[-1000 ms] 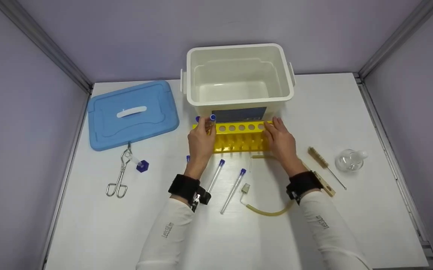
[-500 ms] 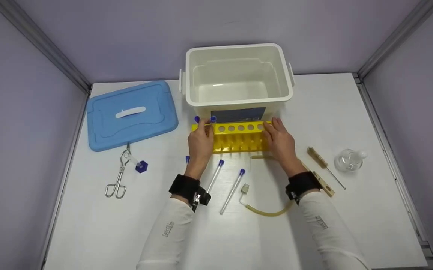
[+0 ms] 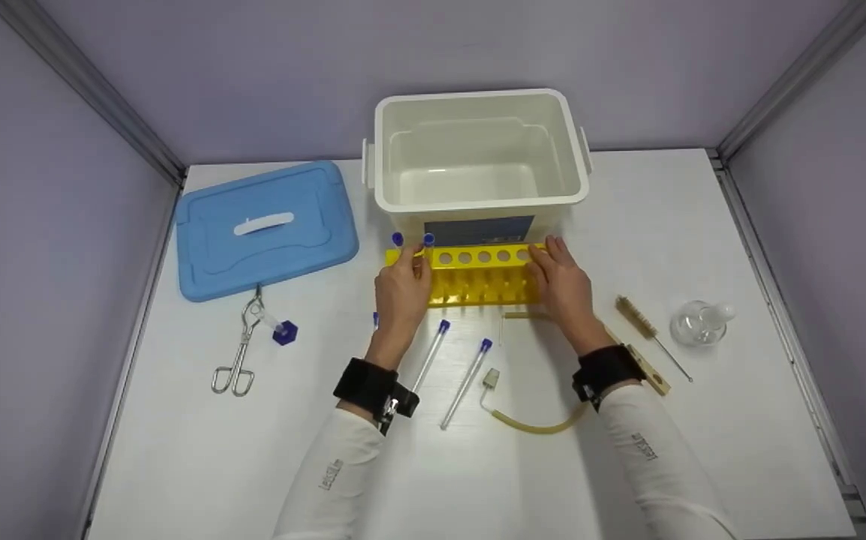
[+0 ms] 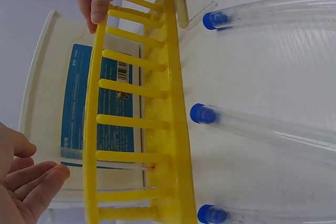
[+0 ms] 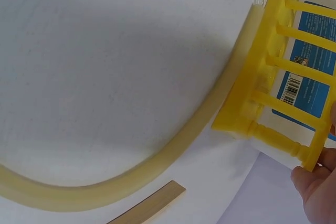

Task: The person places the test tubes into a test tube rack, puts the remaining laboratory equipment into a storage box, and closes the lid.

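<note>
A yellow test tube rack stands in front of the white bin. Two blue-capped test tubes stand in holes at its left end. Beside their upper parts is my left hand; in the left wrist view its relaxed fingers and thumb lie apart, close to a tube. My right hand pinches the rack's right end between thumb and fingers, as the right wrist view shows at the corner post. More blue-capped test tubes lie on the table, one mostly hidden by my left wrist.
Behind the rack is the white bin. A blue lid, metal tongs and a purple-based cylinder lie left. Rubber tubing, a wooden clamp, a test tube brush and a clear bottle are right.
The cap of the tube nearest my left hand sits slightly lower in the head view. My left wrist has shifted slightly left; my right hand stays at the rack's end.
</note>
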Action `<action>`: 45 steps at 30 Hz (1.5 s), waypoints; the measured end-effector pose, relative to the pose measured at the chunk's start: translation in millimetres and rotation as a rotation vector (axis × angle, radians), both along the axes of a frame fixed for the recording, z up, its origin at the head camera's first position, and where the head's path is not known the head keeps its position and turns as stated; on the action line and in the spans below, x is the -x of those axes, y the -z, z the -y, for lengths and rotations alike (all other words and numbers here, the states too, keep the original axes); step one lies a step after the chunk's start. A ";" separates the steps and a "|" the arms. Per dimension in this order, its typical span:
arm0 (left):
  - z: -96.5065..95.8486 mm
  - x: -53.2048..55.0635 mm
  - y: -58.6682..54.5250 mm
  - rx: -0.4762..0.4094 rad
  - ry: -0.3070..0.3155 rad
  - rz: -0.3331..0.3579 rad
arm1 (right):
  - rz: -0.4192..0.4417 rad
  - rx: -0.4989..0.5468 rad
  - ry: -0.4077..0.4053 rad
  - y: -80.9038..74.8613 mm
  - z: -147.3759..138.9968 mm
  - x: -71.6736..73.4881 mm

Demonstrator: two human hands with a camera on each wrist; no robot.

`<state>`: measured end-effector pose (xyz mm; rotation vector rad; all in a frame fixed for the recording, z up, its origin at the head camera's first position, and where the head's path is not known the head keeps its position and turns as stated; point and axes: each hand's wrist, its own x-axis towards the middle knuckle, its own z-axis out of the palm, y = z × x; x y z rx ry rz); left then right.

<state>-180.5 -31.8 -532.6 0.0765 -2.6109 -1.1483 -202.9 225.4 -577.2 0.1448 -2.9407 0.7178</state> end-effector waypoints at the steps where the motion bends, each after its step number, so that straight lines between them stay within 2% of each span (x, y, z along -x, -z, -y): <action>1: 0.5 -1.7 -2.2 0.004 0.003 -0.006 | 0.006 -0.003 0.004 -0.1 -0.1 0.1; 6: 6.6 -9.2 -10.6 0.017 0.028 -0.049 | 0.003 0.002 -0.002 -0.2 -1.0 0.4; 9: 12.8 -13.0 -11.6 0.030 0.029 -0.052 | -0.018 0.008 -0.010 -0.7 -1.5 0.1; 16: 32.1 -21.0 -1.7 0.026 -0.013 0.070 | 0.002 -0.002 -0.015 -0.5 -2.0 -0.9; 24: 47.0 -20.1 16.8 0.051 -0.042 0.175 | -0.024 -0.001 -0.022 -0.6 -5.7 -0.3; 30: 57.4 -24.7 30.8 0.100 -0.030 0.224 | -0.009 0.009 -0.024 -1.4 -5.4 0.7; 38: 69.8 -33.6 47.0 0.135 -0.039 0.383 | -0.035 0.012 -0.033 -1.9 -5.2 -0.1; 45: 72.5 -38.3 56.2 0.153 -0.043 0.493 | -0.011 0.006 -0.016 -4.8 -7.4 -0.1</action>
